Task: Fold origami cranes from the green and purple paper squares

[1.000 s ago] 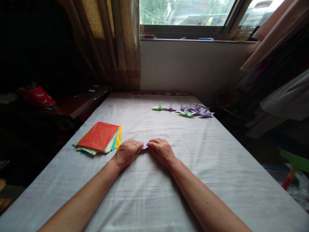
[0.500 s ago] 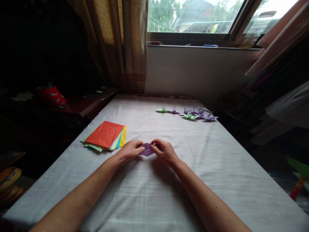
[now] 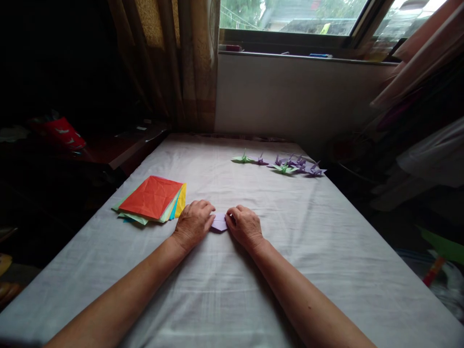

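A small folded piece of purple paper (image 3: 219, 223) lies on the white cloth between my two hands. My left hand (image 3: 193, 224) presses its left end with curled fingers. My right hand (image 3: 245, 225) pinches and holds down its right end. Both hands rest knuckles-up on the cloth, and most of the paper is hidden under the fingers.
A fanned stack of coloured paper squares (image 3: 152, 199), orange on top, lies left of my hands. Several folded paper cranes (image 3: 286, 166), purple and green, sit at the far right of the cloth-covered table (image 3: 224, 299). A curtain (image 3: 174, 63) and window wall stand behind.
Half a second ago both hands held the purple paper slightly lifted and spread; now it is pressed flat on the cloth, with the hands lowered over it.
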{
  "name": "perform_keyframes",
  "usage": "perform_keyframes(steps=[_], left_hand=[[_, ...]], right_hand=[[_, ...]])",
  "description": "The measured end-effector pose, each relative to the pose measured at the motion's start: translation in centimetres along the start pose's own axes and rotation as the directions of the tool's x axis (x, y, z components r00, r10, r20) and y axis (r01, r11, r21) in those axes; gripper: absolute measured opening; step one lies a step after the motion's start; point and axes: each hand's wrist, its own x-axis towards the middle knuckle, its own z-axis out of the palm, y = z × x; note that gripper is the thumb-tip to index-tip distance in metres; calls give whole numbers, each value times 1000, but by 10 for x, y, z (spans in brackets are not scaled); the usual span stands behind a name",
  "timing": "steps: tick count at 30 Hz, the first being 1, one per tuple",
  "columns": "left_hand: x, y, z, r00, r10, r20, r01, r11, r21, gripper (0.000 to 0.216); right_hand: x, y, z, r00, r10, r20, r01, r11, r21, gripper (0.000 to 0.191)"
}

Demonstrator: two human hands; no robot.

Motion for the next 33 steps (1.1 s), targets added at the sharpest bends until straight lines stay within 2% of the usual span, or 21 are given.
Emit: perform_keyframes(steps=[2, 4, 7, 9, 11, 15, 18, 22, 28, 33], left_hand=[[-13, 0, 9, 963, 264, -56, -262, 964, 40, 27], [-25, -2, 19, 942, 336, -7, -334, 938, 90, 33], [-35, -6, 27, 952, 292, 96, -300, 950, 89, 39], [-36, -9, 28, 952, 276, 136, -286, 956, 65, 41], [-33, -12, 26, 951, 277, 137, -285, 958, 42, 40], [-23, -18, 22, 941, 330, 74, -332, 943, 16, 32], [-19, -20, 19, 918, 396, -26, -395, 918, 30, 21], [-21, -18, 15, 894, 431, -125, -418, 901, 117, 17], [-22, -15, 14, 891, 431, -141, -404, 896, 185, 13], [-21, -14, 15, 918, 366, -152, -352, 929, 115, 17]], right_hand=[[0, 0, 3, 1000, 6, -9, -6, 1000, -9, 14], [1, 1, 3, 1000, 4, -17, -4, 1000, -7, 15], [-2, 4, -1, 997, -36, -69, 37, 999, 18, 13], [-6, 6, -6, 985, -112, -129, 120, 991, 54, 12], [-13, 8, -11, 967, -204, -156, 221, 970, 99, 14], [-22, 13, -14, 941, -331, -73, 339, 924, 176, 18], [-23, 16, -12, 940, -340, -37, 341, 923, 176, 16], [-21, 15, -11, 942, -333, -47, 336, 929, 152, 13], [-23, 11, -14, 941, -329, -84, 338, 931, 137, 15], [-23, 12, -14, 944, -313, -106, 327, 931, 162, 14]])
